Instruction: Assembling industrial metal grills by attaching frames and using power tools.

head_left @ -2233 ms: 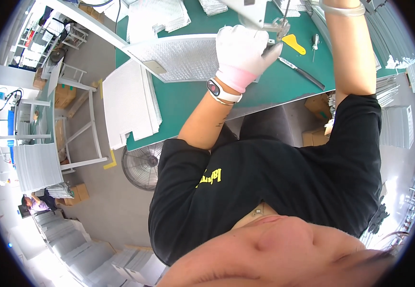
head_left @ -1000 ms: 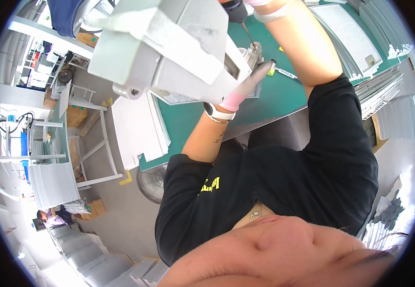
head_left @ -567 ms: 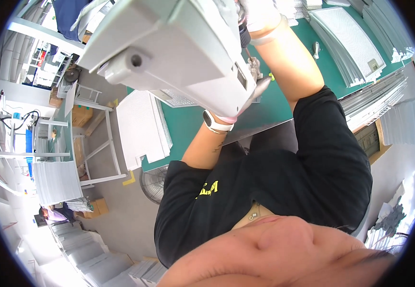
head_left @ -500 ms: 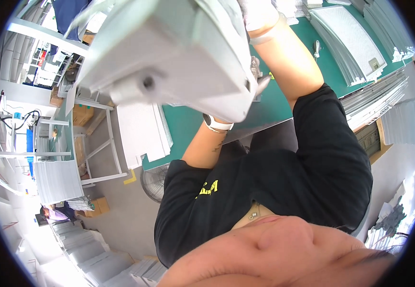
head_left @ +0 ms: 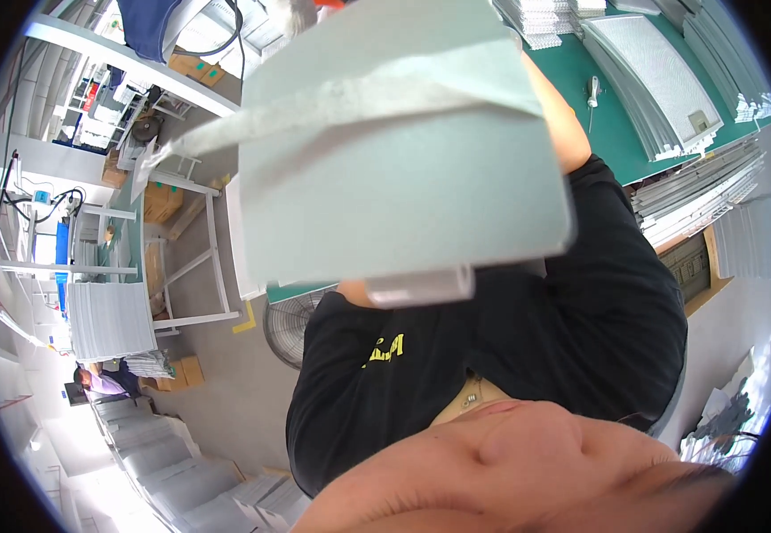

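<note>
Head view, obstruction: A grey machine housing (head_left: 385, 213) fills the upper centre, close to the camera, in front of the bench and both forearms.
Housing surface: A whitish strip (head_left: 341, 102) crosses it, its loose end reaching out left; a pale lug (head_left: 421, 286) projects below.
Left hand: Hidden behind the housing; grip cannot be told. A patch of left arm (head_left: 357, 293) shows beside the lug.
Right hand: Hidden behind the housing; grip cannot be told. The right arm (head_left: 559, 115) passes behind its right edge.
Bench, right: Green bench top (head_left: 563, 80) carries a white-handled screwdriver (head_left: 592, 89) and, beside it, stacked mesh panels (head_left: 647, 71).
Floor, left: A round fan (head_left: 290, 329) stands near a white frame (head_left: 214, 240).
Background: A co-worker (head_left: 108, 382) is near cardboard boxes (head_left: 177, 373).
</note>
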Demonstrator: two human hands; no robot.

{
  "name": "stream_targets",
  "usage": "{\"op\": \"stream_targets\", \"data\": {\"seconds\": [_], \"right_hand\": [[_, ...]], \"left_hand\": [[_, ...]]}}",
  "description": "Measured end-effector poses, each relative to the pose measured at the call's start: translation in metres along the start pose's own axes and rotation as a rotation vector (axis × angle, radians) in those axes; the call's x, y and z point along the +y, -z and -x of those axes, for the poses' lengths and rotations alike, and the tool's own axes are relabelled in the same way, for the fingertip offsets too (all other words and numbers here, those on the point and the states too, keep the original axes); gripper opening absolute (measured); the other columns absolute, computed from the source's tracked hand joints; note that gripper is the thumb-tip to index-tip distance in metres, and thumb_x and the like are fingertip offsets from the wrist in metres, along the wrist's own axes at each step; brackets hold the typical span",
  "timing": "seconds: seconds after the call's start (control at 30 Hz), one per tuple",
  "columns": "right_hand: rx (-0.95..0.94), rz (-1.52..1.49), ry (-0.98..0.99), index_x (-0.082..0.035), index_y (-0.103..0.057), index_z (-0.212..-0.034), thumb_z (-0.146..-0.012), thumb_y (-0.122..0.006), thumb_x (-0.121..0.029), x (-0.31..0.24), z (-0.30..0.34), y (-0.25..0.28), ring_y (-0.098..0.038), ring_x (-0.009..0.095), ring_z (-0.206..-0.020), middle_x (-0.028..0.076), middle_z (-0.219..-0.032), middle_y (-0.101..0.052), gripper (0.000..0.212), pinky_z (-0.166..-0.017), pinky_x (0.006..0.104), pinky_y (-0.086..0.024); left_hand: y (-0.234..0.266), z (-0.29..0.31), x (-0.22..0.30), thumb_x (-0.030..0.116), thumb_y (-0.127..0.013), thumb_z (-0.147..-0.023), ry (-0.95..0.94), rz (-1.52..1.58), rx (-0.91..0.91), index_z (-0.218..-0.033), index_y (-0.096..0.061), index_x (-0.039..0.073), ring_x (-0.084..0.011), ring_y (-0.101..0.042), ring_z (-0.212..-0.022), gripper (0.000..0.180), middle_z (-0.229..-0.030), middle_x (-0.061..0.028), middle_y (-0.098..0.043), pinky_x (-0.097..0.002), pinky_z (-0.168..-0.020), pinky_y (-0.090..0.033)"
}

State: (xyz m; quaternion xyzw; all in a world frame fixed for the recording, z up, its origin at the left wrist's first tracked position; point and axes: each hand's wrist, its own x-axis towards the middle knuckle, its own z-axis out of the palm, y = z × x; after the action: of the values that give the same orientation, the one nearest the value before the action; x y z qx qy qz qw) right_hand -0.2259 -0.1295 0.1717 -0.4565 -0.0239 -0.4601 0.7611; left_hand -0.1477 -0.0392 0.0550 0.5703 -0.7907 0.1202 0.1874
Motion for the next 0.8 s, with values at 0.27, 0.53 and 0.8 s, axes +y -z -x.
{"op": "stream_targets", "data": {"seconds": [0.27,0.53,0.8], "right_hand": [[0.17,-0.53,0.16,-0.006,-0.067,-0.111,-0.096,-0.067,-0.015,-0.038,-0.016,0.033,-0.067,0.008,-0.074,0.006,-0.094,-0.07,0.018,-0.054,0.018,-0.051],[0.013,0.202,0.442,-0.007,-0.066,-0.112,-0.097,-0.069,-0.02,-0.031,0.016,0.008,-0.066,0.01,-0.071,0.003,-0.087,-0.068,0.02,-0.056,0.0175,-0.052],[0.129,0.234,0.204,-0.007,-0.063,-0.113,-0.1,-0.065,-0.027,-0.003,0.041,0.001,-0.056,0.009,-0.059,0.001,-0.079,-0.063,0.024,-0.05,0.0199,-0.043]], "left_hand": [[-0.053,0.029,-0.019,0.031,-0.079,-0.08,-0.147,0.238,0.511,-0.098,-0.071,0.014,-0.0251,-0.063,-0.081,0.026,-0.087,-0.003,-0.067,-0.0398,-0.073,-0.047],[-0.015,0.182,-0.035,0.021,-0.067,-0.074,-0.56,0.136,-0.077,-0.094,-0.064,0.009,-0.0183,-0.058,-0.071,0.023,-0.08,-0.0014,-0.056,-0.0345,-0.06,-0.047],[-0.043,0.281,-0.054,0.014,-0.067,-0.073,-0.347,0.111,-0.113,-0.091,-0.069,0.011,-0.0246,-0.066,-0.1,0.019,-0.099,-0.005,-0.068,-0.0378,-0.092,-0.053]]}}
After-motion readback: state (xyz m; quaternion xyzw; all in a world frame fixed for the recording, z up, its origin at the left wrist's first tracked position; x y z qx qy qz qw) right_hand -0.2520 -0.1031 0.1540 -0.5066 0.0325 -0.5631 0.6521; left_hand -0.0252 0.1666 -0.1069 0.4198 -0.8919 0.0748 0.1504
